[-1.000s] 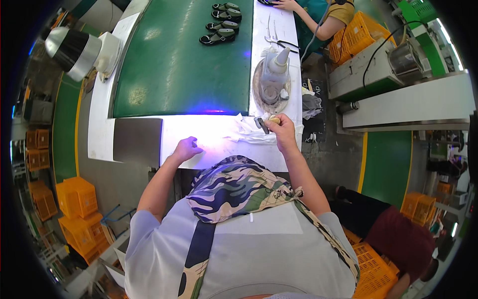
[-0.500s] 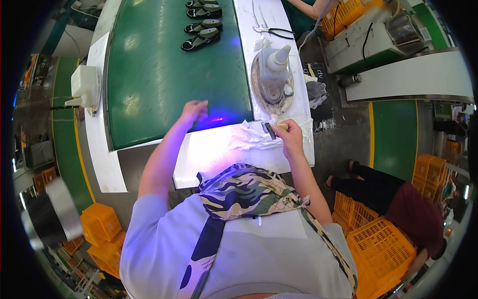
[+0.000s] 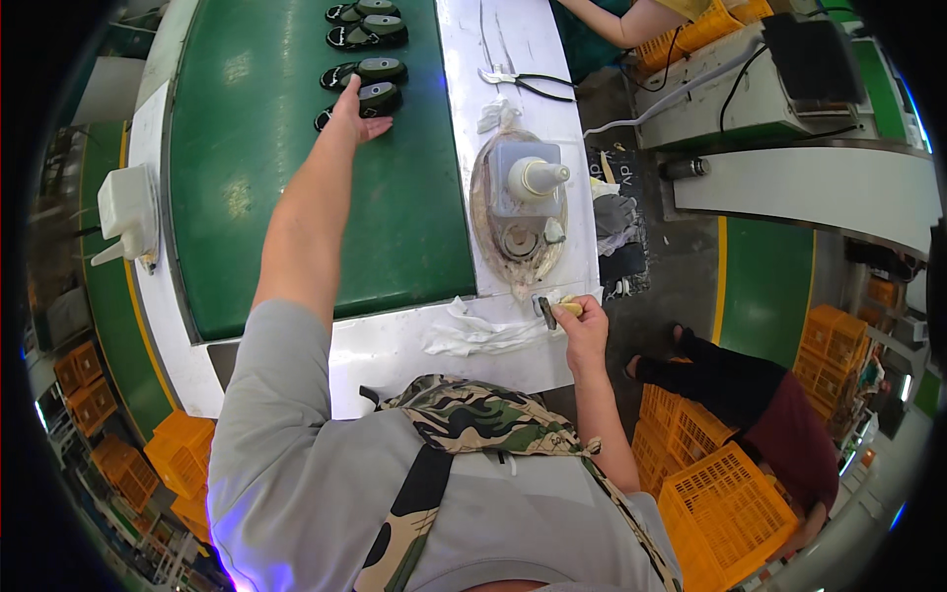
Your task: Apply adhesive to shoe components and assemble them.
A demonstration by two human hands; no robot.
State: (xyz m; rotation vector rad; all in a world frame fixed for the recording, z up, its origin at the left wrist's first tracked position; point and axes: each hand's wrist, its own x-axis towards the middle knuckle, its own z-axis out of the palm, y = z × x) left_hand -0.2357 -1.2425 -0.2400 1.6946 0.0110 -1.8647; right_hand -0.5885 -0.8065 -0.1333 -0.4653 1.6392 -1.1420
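Observation:
Several black shoes with grey-green insides (image 3: 367, 37) stand in a row on the green belt (image 3: 414, 197) at the far end. My left hand (image 3: 357, 116) reaches out over the belt to the nearest shoe (image 3: 380, 99). Its fingers are stretched and the thumb is apart; whether it touches that shoe, I cannot tell. Close to the front right corner of the table, my right hand (image 3: 584, 331) pinches a small tool with a yellowish handle and a dark head (image 3: 548, 313). A crumpled white cloth (image 3: 473, 331) lies left of that hand.
A squat translucent bottle with a nozzle (image 3: 528, 178) stands on a stained oval tray (image 3: 480, 212), with pliers (image 3: 528, 84) beyond. At the left edge is a white bottle (image 3: 128, 212). Orange crates (image 3: 730, 518) and another person (image 3: 789, 424) are at right; a co-worker's arm (image 3: 617, 22) shows far off.
My left hand has gone from above the belt's near end forward to the nearest shoe. My right hand keeps the small tool. The purple light on the table has faded, and the view has shifted.

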